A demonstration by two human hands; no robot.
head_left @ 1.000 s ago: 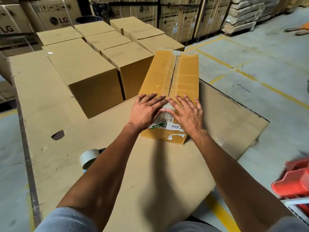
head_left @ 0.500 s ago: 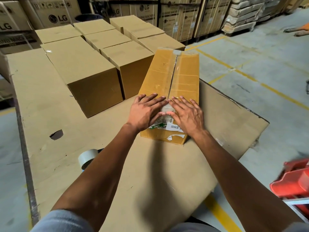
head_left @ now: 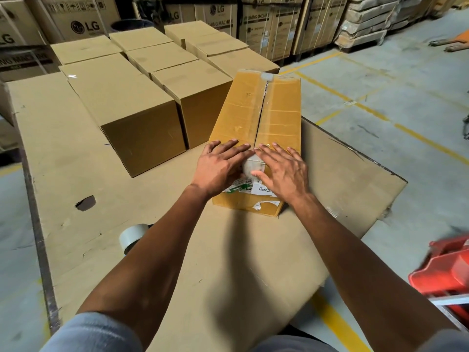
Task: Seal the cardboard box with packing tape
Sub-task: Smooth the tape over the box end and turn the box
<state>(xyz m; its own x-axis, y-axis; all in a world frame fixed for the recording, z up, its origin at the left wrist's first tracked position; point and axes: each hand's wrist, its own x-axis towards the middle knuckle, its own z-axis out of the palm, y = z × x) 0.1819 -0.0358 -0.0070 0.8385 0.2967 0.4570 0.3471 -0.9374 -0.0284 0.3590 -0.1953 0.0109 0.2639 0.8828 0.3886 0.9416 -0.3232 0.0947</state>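
A long yellow-brown cardboard box (head_left: pixel 258 115) lies on a flat cardboard sheet (head_left: pixel 81 161), its two top flaps meeting in a centre seam with glossy tape over them. My left hand (head_left: pixel 218 168) and my right hand (head_left: pixel 281 171) press flat on the box's near end, one on each side of the seam, fingers spread, fingertips almost touching. A white label and torn stickers show between and below the hands. A roll of packing tape (head_left: pixel 130 237) stands on edge on the sheet at lower left, partly hidden by my left forearm.
Several closed brown boxes (head_left: pixel 132 115) stand to the left of and behind the long box. Large appliance cartons (head_left: pixel 83 24) line the back. Concrete floor with yellow lines (head_left: pixel 375 113) lies to the right. A red object (head_left: pixel 446 270) sits at the right edge.
Both hands have stayed pressed on the box's near end. The fingers have shifted only slightly along the seam.
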